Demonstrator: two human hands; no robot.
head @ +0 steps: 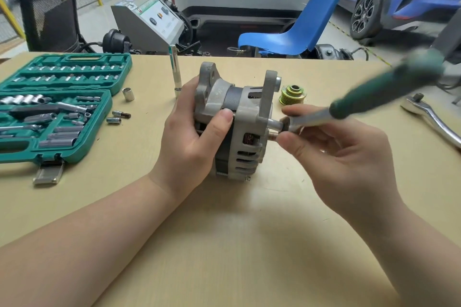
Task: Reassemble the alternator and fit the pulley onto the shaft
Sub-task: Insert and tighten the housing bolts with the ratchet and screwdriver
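Hands are both busy on the alternator [232, 122], which stands on its edge on the table [224, 244] right between them; the left hand [192, 137] is wrapped round its back half, thumb on top, holding it steady; the right hand [331, 154] pinches the metal end of a green-handled driver [374, 97], and its handle sticks up and away past that hand, blurry; the tip looks pushed onto a long bolt [274, 124] that pokes out of the case on the right hand's side, though I cannot tell how deep it sits; the job right now looks like turning that bolt in to pull the two halves of the case together; to do it well, keep the driver in a straight line with the bolt, so it does not slip off; keep the left hand gripping hard so the body does not roll; turn softly first so the thread catches; the pulley [292, 95] lies just behind the right hand's fingers, not yet on the shaft; a ratchet [434, 117] lies out past the right hand; an open socket case [55, 107] sits out beyond the left hand.
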